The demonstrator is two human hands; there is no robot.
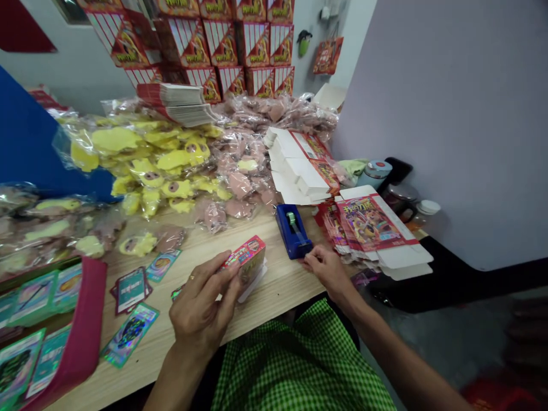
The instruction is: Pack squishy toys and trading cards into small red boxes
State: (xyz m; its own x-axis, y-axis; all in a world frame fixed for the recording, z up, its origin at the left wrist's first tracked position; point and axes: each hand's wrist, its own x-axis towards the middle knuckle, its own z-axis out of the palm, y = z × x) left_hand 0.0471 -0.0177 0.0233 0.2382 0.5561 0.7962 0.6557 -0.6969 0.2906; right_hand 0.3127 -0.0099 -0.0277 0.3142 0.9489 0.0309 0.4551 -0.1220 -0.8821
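The left hand (201, 311) is clamped on a small box (247, 260), thumb and fingers around its near end. The box is held just above the surface (274, 288), tilted, with a white flap showing underneath. The right hand (325, 268) rests on the surface with its fingertips drawn together, touching the near end of a blue tape dispenser (293, 230). Whether they pinch any tape cannot be told.

Just beyond the right hand lie flat, unfolded cartons (370, 225). To the left of the left hand, shiny cards (131, 288) are scattered, and well beyond both hands are heaps of bagged yellow toys (145, 154).

This looks like the taping step, with the box folded up and held ready. Taping would call for a firm pinch on the tape's free end and a steady grip on the box, flap pressed flat.
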